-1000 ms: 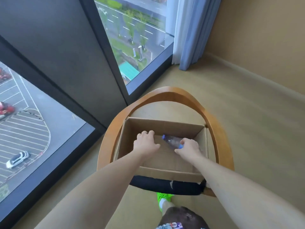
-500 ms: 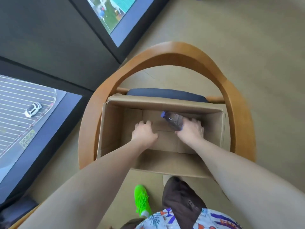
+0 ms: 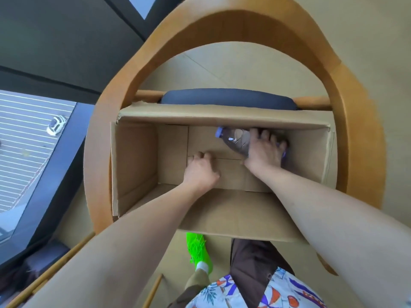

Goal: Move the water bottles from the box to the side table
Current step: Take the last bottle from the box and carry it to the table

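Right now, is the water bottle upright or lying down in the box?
Lying down: the water bottle rests on its side on the box floor, gripped by the right hand.

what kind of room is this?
Likely a high-rise hotel or apartment room: floor-level window overlooking a parking lot far below, wooden armchair holding a cardboard box, beige floor.
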Demonstrator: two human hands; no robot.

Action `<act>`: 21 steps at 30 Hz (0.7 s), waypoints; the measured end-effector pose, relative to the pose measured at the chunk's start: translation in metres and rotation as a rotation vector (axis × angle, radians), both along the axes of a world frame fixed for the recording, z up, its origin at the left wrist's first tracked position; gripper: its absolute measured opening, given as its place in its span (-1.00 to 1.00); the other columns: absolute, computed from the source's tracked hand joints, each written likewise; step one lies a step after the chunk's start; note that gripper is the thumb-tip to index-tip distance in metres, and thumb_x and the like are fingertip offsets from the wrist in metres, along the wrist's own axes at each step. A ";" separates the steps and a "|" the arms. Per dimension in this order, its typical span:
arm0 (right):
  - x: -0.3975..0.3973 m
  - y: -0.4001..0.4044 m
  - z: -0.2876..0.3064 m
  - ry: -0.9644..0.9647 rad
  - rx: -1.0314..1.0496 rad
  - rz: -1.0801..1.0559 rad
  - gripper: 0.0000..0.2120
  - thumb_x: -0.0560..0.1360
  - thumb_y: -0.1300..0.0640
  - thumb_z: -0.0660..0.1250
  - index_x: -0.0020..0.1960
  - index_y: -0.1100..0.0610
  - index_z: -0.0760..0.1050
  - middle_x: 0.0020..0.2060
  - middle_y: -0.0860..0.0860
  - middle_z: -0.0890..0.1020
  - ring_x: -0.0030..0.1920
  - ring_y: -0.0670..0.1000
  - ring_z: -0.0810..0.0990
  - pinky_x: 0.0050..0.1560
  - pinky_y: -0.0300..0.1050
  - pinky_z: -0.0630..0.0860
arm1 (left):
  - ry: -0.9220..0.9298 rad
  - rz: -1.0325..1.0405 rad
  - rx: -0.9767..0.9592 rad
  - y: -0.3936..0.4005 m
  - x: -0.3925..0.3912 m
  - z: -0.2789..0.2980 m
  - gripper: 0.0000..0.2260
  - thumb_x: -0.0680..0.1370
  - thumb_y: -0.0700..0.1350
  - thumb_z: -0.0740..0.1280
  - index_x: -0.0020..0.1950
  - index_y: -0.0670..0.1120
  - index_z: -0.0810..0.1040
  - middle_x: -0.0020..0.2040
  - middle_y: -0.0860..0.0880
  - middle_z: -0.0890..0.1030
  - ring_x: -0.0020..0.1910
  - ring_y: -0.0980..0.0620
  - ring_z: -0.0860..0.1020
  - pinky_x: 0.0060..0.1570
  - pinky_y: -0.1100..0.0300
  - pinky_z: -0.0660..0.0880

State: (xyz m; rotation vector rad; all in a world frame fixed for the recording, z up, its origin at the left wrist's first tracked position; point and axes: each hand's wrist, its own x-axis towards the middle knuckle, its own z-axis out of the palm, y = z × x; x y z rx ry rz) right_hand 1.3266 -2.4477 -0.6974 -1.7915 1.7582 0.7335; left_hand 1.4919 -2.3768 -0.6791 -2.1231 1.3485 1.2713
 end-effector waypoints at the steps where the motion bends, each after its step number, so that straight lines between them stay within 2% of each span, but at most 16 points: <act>1: 0.000 0.000 -0.003 0.011 -0.018 0.024 -0.28 0.29 0.00 0.61 0.31 0.01 0.29 0.22 0.12 0.49 0.27 0.20 0.46 0.27 0.24 0.31 | 0.002 0.004 0.004 0.002 0.000 -0.002 -0.55 0.51 -0.02 0.37 0.37 -0.12 0.44 0.32 -0.19 0.47 0.31 -0.26 0.40 0.23 -0.02 0.43; 9: 0.001 0.003 -0.011 0.017 -0.096 0.057 -0.44 0.37 0.16 0.49 0.29 0.04 0.33 0.19 0.15 0.53 0.22 0.22 0.50 0.25 0.20 0.35 | 0.015 0.000 0.016 0.011 0.001 -0.013 -0.51 0.52 -0.02 0.36 0.44 -0.07 0.40 0.42 -0.17 0.40 0.36 -0.24 0.43 0.27 -0.02 0.45; 13: -0.001 0.003 -0.005 -0.043 0.011 -0.046 -0.45 0.40 0.09 0.46 0.32 0.03 0.33 0.20 0.14 0.57 0.26 0.22 0.52 0.25 0.16 0.35 | 0.011 0.044 0.002 0.008 0.005 -0.004 -0.50 0.53 -0.01 0.35 0.46 -0.03 0.41 0.38 -0.14 0.44 0.36 -0.22 0.42 0.25 0.00 0.45; 18: -0.002 0.024 0.020 -0.093 0.068 -0.065 -0.51 0.36 0.00 0.49 0.20 -0.03 0.36 0.07 0.08 0.64 0.15 0.20 0.60 0.09 0.05 0.41 | 0.019 0.097 -0.051 0.007 0.014 0.022 -0.50 0.53 -0.02 0.35 0.46 -0.05 0.43 0.38 -0.12 0.44 0.37 -0.19 0.42 0.25 0.01 0.46; 21: 0.006 0.032 0.044 -0.143 0.061 -0.054 -0.57 0.36 -0.06 0.47 0.11 -0.04 0.35 0.01 0.04 0.65 0.09 0.18 0.64 0.06 0.02 0.47 | 0.009 0.141 -0.095 0.010 0.022 0.046 -0.50 0.53 -0.03 0.35 0.47 -0.07 0.42 0.40 -0.16 0.44 0.39 -0.20 0.41 0.25 0.03 0.45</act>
